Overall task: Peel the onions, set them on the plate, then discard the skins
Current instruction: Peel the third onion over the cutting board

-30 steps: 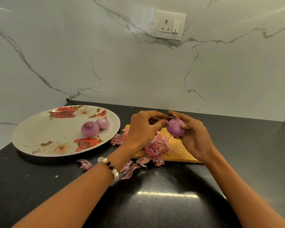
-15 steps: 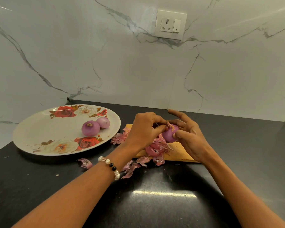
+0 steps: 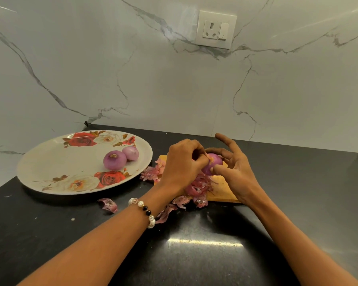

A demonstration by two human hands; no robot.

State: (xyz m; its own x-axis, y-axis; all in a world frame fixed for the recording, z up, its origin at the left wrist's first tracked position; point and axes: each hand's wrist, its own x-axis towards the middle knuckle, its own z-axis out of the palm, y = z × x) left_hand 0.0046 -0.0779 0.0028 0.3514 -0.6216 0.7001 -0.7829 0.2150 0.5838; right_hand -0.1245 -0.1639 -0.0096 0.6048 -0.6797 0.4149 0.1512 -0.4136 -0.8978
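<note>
My right hand (image 3: 234,172) holds a purple onion (image 3: 213,164) between thumb and fingers just above the wooden cutting board (image 3: 221,193), with the index finger stretched out. My left hand (image 3: 184,164) has its fingers curled at the onion's top and pinches a bit of skin there. A pile of pink onion skins (image 3: 196,186) lies on the board under my hands. Two peeled onions (image 3: 114,160) (image 3: 130,153) sit side by side on the floral plate (image 3: 50,162) at the left.
Loose skin pieces (image 3: 109,204) (image 3: 165,213) lie on the black counter (image 3: 194,254) in front of the plate and the board. A marble wall with a socket (image 3: 215,29) closes the back. The counter's left edge runs near the plate.
The onion has come down closer to the board and turned in my right hand. My left fingers have shifted onto its top and my right index finger has lifted off it.
</note>
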